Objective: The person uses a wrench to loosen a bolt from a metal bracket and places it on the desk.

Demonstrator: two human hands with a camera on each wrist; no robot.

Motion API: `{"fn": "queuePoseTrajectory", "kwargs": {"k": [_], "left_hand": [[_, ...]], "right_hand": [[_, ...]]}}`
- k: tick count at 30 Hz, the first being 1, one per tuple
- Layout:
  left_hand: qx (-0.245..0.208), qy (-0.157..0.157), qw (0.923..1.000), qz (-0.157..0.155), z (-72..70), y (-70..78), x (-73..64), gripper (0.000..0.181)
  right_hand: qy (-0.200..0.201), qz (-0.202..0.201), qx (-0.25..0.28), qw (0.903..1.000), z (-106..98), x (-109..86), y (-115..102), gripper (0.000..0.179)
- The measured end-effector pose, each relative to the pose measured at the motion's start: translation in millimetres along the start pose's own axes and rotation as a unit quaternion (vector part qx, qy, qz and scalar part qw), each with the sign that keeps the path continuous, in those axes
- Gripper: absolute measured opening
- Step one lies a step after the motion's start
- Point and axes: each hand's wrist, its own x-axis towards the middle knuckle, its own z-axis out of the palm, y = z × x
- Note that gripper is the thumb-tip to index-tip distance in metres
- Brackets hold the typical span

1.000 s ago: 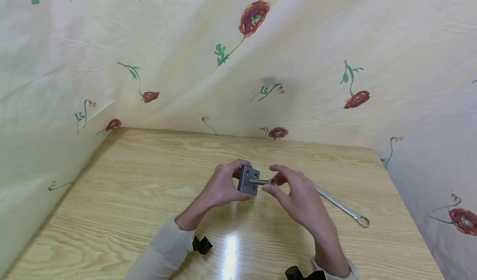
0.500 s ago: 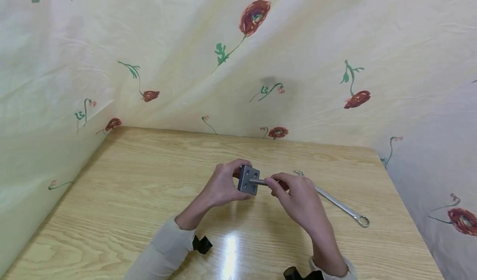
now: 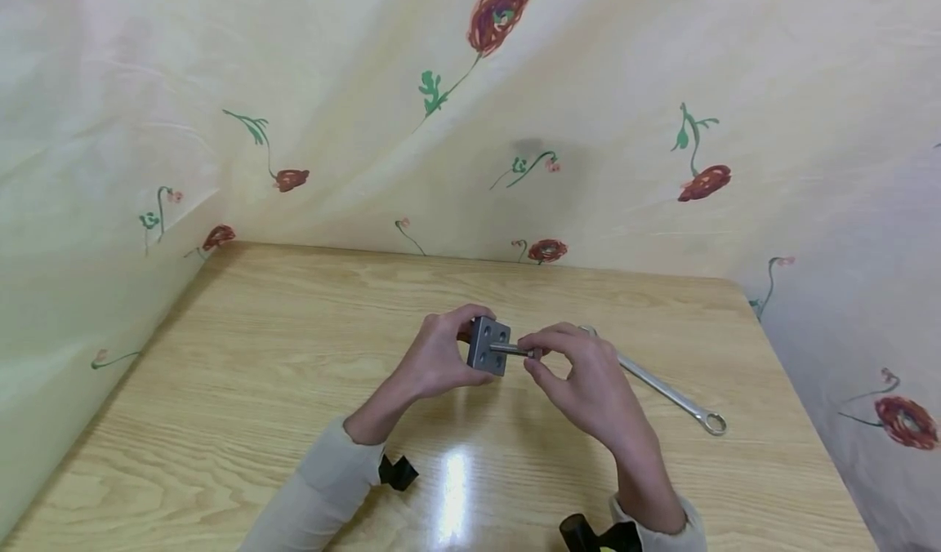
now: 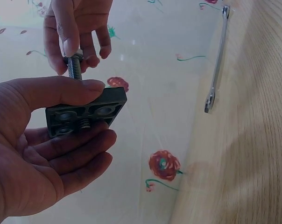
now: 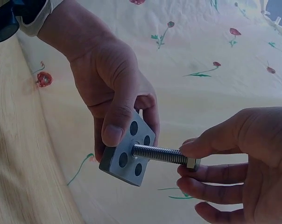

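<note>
My left hand (image 3: pixel 437 356) grips a small dark grey square plate (image 5: pixel 128 154) by its edges, thumb on one side and fingers on the other. Holes sit near the plate's corners. A threaded bolt (image 5: pixel 159 154) stands out from the plate's middle, and in the left wrist view its threaded end shows on the far side. My right hand (image 3: pixel 588 376) pinches the bolt's hex head between thumb and fingers. Both hands are held above the table. To the right of my right hand lies a combination wrench (image 3: pixel 672 395), its open end partly behind that hand in the head view.
The wood-grain table (image 3: pixel 257 356) spreads under both hands. A cloth with printed poppies (image 3: pixel 367 127) hangs behind the table and along its sides. Black wrist mounts (image 3: pixel 398 472) sit at both sleeves.
My right fingers have shifted on the bolt head, closing over it and then extending again. The left hand keeps its hold on the plate. The head view has tilted slightly down.
</note>
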Motion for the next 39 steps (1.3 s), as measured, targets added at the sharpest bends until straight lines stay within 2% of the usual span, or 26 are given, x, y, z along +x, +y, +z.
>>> {"fn": "queuePoseTrajectory", "kwargs": {"k": [8, 11, 14, 17, 21, 24, 28, 32, 39], "left_hand": [[-0.007, 0.002, 1.0000, 0.001, 1.2, -0.5, -1.2, 0.065], [-0.006, 0.003, 1.0000, -0.003, 1.0, 0.0, -1.6, 0.066], [-0.003, 0.006, 1.0000, -0.006, 0.7, 0.5, -1.6, 0.067], [0.000, 0.008, 0.9999, -0.007, 0.4, 0.9, -1.6, 0.067], [0.001, 0.008, 0.9999, -0.006, 0.1, 1.5, -1.4, 0.066], [0.000, 0.009, 0.9999, -0.007, 0.0, 1.9, -1.0, 0.067], [0.003, 0.011, 0.9999, -0.009, 0.6, 1.7, 0.1, 0.067], [0.004, 0.012, 0.9999, -0.009, 0.9, 1.6, 1.1, 0.068], [0.002, 0.009, 1.0000, -0.003, 1.4, 0.3, 2.8, 0.066]], "right_hand": [[0.017, -0.036, -0.008, 0.9992, 1.9, -1.0, -2.6, 0.025], [0.015, -0.037, -0.003, 0.9992, 1.5, -1.3, -2.1, 0.026], [0.008, -0.012, 0.015, 0.9998, -0.2, -1.5, -1.5, 0.038], [-0.007, 0.042, 0.027, 0.9987, -2.5, -0.9, -1.6, 0.047], [-0.045, 0.115, 0.022, 0.9921, -4.6, 1.3, -2.3, 0.041], [-0.062, 0.136, 0.017, 0.9886, -4.8, 3.0, -3.0, 0.034], [-0.049, 0.109, 0.006, 0.9928, -3.9, 3.7, -3.1, 0.024], [-0.020, 0.054, -0.010, 0.9983, -3.5, 2.8, -1.7, 0.017], [0.046, -0.038, -0.008, 0.9982, -0.8, 3.0, 2.4, 0.024]]}}
